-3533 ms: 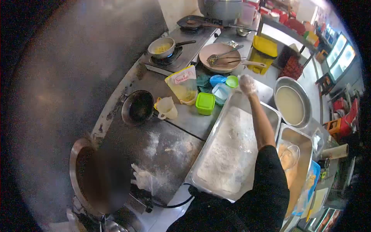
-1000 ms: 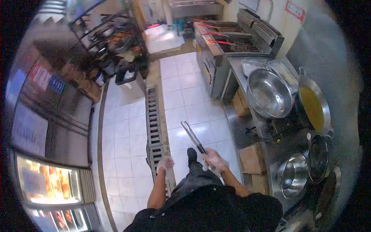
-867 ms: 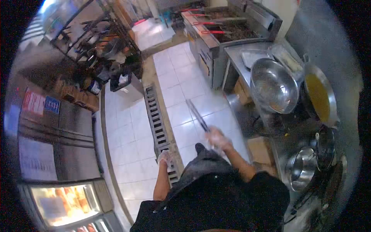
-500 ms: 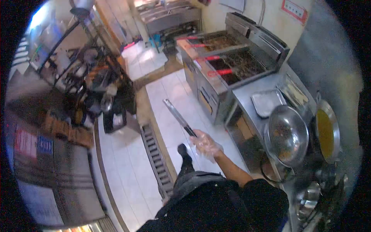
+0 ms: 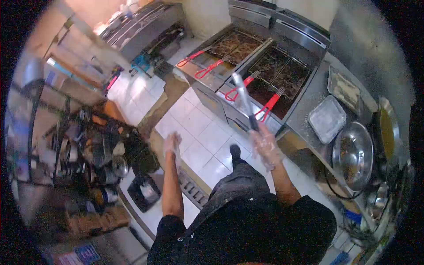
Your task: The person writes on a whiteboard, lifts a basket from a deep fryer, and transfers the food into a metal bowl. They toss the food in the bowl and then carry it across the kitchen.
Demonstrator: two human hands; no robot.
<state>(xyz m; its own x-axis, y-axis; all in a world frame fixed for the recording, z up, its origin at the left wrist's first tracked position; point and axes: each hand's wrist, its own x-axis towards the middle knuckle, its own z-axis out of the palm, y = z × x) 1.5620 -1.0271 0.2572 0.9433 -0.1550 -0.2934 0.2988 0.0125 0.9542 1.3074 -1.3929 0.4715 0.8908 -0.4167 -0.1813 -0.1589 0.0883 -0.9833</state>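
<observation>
My right hand [image 5: 266, 145], in a clear plastic glove, is wrapped round the black handle of metal tongs [image 5: 245, 99]. The tongs point up and away, their tip in front of the fryer [image 5: 229, 108]. Red-handled baskets sit in the fryer's wells, and one red handle [image 5: 270, 106] is just beyond the right hand. My left hand [image 5: 172, 143], also gloved, hangs over the tiled floor to the left; its fingers are blurred and what they do is unclear.
On the right, a steel counter carries a metal tray [image 5: 327, 118], a large steel bowl [image 5: 353, 154] and a pan of yellow liquid [image 5: 388, 132]. A cluttered rack [image 5: 88, 145] stands on the left. A black bin [image 5: 144, 192] and a floor drain [image 5: 193, 189] are below.
The view has turned and come closer to the fryer. My left hand has come into view. The right hand still holds the tongs, now raised in front of the fryer.
</observation>
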